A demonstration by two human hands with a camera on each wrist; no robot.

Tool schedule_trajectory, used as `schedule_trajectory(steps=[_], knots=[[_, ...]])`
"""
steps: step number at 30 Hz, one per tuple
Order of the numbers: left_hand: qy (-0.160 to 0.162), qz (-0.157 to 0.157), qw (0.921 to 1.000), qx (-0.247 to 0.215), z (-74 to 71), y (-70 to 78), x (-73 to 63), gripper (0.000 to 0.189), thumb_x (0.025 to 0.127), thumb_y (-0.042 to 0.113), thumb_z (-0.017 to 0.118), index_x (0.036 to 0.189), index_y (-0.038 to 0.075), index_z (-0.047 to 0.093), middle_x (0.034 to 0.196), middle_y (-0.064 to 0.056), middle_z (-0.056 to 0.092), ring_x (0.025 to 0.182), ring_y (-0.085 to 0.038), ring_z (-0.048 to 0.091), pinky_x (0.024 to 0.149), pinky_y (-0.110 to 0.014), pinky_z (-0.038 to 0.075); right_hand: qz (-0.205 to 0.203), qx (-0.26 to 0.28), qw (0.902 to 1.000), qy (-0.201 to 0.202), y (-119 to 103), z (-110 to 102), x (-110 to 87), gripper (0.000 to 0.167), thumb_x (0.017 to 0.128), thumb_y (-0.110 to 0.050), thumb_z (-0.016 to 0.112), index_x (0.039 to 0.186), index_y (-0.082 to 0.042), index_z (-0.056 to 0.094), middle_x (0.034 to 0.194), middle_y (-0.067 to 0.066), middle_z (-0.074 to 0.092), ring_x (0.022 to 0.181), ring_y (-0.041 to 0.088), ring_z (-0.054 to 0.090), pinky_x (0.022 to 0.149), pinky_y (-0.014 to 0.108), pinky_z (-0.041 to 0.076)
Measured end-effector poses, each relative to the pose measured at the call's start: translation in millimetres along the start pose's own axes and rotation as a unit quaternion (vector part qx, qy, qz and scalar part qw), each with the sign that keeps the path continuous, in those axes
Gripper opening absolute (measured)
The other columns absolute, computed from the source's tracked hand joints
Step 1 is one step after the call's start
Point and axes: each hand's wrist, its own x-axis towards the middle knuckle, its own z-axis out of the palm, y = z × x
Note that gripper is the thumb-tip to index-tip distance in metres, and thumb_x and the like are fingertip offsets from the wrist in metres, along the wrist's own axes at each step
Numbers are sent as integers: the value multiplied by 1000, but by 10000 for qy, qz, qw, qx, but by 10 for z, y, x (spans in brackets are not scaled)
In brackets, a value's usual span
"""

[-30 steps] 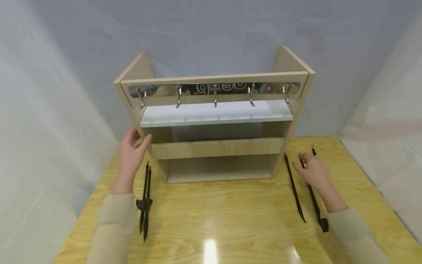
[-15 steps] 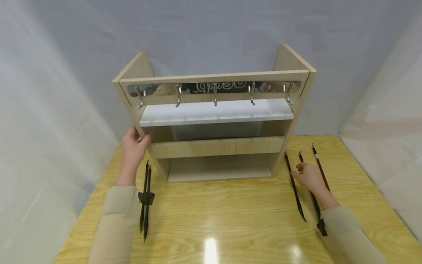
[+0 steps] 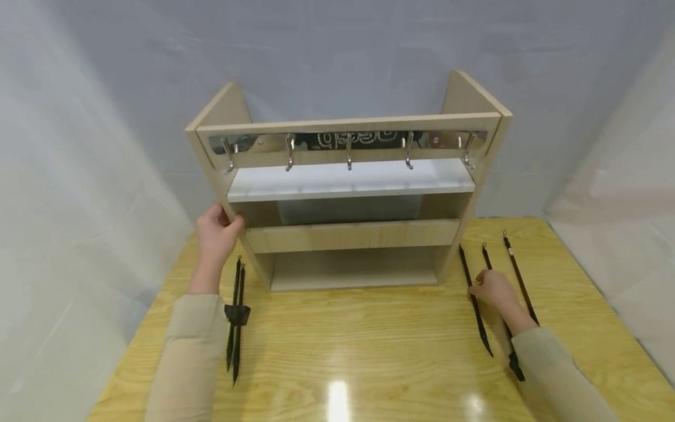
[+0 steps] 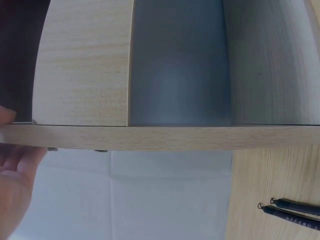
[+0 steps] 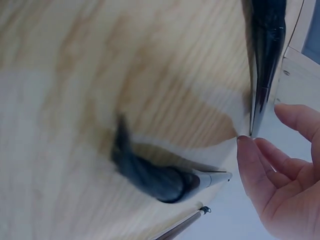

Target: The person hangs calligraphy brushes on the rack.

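A light wooden rack [image 3: 350, 236] with metal hooks stands on the table. My left hand [image 3: 216, 243] grips its left side panel [image 4: 175, 137], thumb on the inner side and fingers on the outer; part of this hand [image 4: 15, 192] shows in the left wrist view. On the right, my right hand [image 3: 498, 296] is at a black calligraphy brush [image 3: 477, 313], a fingertip touching or very near its handle. In the right wrist view thumb and forefinger stand apart beside that brush [image 5: 267, 45]. A second black brush [image 3: 487, 255] lies partly hidden under the right hand.
A brown-handled brush [image 3: 519, 275] lies farther right. Two dark brushes [image 3: 235, 351] lie left of the rack, a black piece [image 3: 237, 315] across them. White sheeting [image 3: 79, 205] hangs behind and beside the wooden table [image 3: 316, 340].
My left hand has closed onto the rack's side panel. My right hand has moved left and nearer to me, from above the middle brush to the leftmost of the right-hand brushes.
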Motion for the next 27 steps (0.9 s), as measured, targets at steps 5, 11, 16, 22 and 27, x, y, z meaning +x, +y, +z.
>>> schedule_trajectory(steps=[5, 11, 16, 22, 27], knots=[[135, -116, 9998, 6, 21, 5, 0, 23, 81, 3, 53, 100, -8, 58, 96, -20, 61, 82, -22, 57, 63, -17, 48, -18, -19, 10000, 69, 26, 40, 23, 38, 79, -12, 59, 101, 18, 51, 97, 31, 55, 83, 39, 54, 67, 44, 48], [235, -84, 9996, 96, 40, 30, -6, 20, 80, 2, 53, 95, -10, 59, 90, -21, 61, 74, -18, 56, 58, -13, 45, 108, -63, 9999, 63, 22, 81, 53, 21, 77, -11, 62, 70, 6, 50, 62, 14, 50, 53, 19, 44, 48, 30, 40], [134, -144, 9997, 143, 39, 52, 7, 22, 80, 2, 53, 98, -10, 59, 93, -22, 61, 79, -24, 57, 61, -16, 47, 188, 101, 9998, 60, 19, 119, 76, 38, 77, -8, 61, 54, -14, 30, 47, -5, 21, 42, 8, 22, 41, 21, 24], [165, -199, 9996, 124, 24, 79, 21, 26, 78, 1, 55, 102, -10, 57, 95, -22, 61, 80, -25, 56, 63, -19, 48, 176, 217, 9995, 142, 36, 125, 100, 39, 75, -6, 60, 51, -15, 31, 46, -6, 21, 41, 8, 22, 41, 21, 24], [461, -22, 9989, -101, 35, 95, 27, 29, 77, 3, 57, 104, -8, 58, 96, -21, 62, 83, -25, 58, 69, -21, 50, 139, 263, 9995, 134, 64, 131, 122, 38, 73, -5, 60, 51, -15, 31, 45, -6, 22, 41, 8, 23, 40, 21, 25]])
